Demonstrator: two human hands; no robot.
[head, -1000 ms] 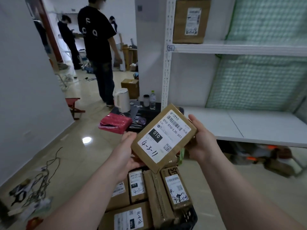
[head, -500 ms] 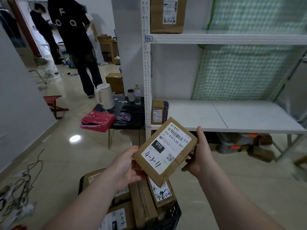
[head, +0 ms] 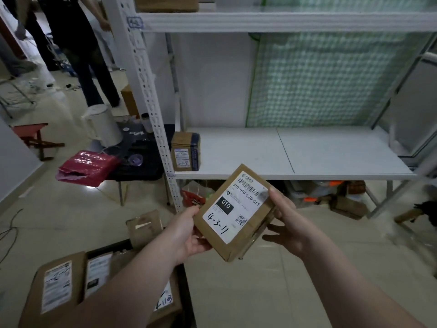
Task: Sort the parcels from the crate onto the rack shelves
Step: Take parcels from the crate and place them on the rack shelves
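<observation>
**Cardboard parcel (head: pixel 236 213) in hand, placement pending**

We held it in the air, our left hand (head: pixel 186 233) gripping its lower edge and our right hand (head: pixel 287 217) pinching the upper corner. Its label (head: pixel 233 208) read 010-010-L30-551, 010 and handwritten 4-3-11 (a shelf code, we judged). The next move called for matching it to a shelf (head: pixel 307 152) of the rack (head: pixel 151 91) beyond our hands.

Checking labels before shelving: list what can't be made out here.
Head view:
Box on the upper shelf: cut off by the top edge, no label visible.
Small box on the lower shelf: handwritten code too small and blurred.
Crate parcels: labels blurred, partly hidden by the left forearm.
Shelf tag on the post: blurred.
Held parcel: fine print too small.
</observation>
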